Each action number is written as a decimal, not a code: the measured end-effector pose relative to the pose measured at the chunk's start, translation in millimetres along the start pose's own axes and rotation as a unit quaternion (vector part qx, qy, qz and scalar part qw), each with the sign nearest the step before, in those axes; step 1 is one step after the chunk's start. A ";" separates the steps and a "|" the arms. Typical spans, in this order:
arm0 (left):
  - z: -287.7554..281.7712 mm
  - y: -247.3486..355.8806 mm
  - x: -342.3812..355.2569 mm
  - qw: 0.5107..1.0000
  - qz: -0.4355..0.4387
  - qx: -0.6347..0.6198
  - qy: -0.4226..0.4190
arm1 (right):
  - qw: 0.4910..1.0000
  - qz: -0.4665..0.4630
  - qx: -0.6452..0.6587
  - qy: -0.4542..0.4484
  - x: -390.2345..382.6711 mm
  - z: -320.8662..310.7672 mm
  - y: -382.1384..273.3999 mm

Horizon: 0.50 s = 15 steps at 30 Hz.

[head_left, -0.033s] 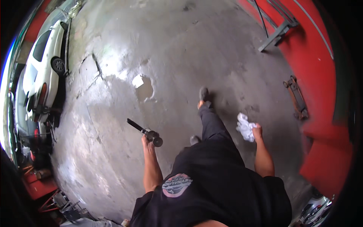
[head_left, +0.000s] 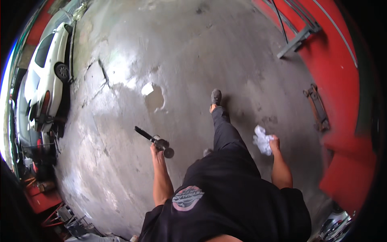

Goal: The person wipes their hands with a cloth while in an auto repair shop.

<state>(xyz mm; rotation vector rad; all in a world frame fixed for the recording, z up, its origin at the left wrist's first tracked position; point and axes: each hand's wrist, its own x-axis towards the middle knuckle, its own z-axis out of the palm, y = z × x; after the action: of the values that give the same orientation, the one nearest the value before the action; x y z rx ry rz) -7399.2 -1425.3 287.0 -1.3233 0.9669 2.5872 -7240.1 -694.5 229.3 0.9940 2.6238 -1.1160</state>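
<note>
Out to the left, my left hand [head_left: 154, 150] is closed around a dark metal part [head_left: 144, 133]. It has a long black rod pointing up and to the left and round, disc-like ends near the fingers; its exact kind I cannot make out. A crumpled white rag [head_left: 263, 141] hangs from my right hand [head_left: 275, 142], whose fingers are bunched on its right edge. Both arms are held low and apart on either side of my black shirt [head_left: 234, 193]. One shoe [head_left: 216, 97] is placed forward on the floor.
Stained grey concrete floor [head_left: 189, 56] spreads ahead, with a shallow broken hollow [head_left: 155, 100] left of centre. A white car [head_left: 50, 82] stands at the left. Along the right red wall [head_left: 338, 52] are a grey metal arm [head_left: 296, 42], a rusty metal frame [head_left: 317, 107] and a red cabinet [head_left: 348, 171].
My forward leg has shifted slightly farther ahead and the rear shoe shows less. The rag hangs a little lower. Both hands keep their hold.
</note>
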 end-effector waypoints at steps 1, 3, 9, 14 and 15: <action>72.6 2.1 7.7 0.999 -0.016 -0.009 0.036 | 0.998 0.042 -0.047 0.009 18.2 3.7 20.3; 126.5 30.9 57.9 0.995 -0.056 -0.070 -0.041 | 0.985 0.020 -0.171 0.034 88.0 15.8 17.2; 279.3 142.8 184.8 0.994 -0.002 -0.004 -0.112 | 0.999 -0.033 0.013 0.038 361.2 19.7 -226.5; 547.5 175.3 240.3 0.997 0.075 -0.018 0.015 | 0.986 -0.120 0.093 -0.072 549.4 -23.3 -577.5; 581.3 184.1 267.3 0.996 0.068 -0.043 -0.034 | 0.977 -0.164 0.085 -0.103 585.6 -27.0 -636.1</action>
<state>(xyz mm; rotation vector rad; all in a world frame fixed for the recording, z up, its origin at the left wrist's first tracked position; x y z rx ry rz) -8037.6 -1297.8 426.2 -1.2202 0.9781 2.7848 -8082.4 -694.3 426.5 0.4421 2.6131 -1.4472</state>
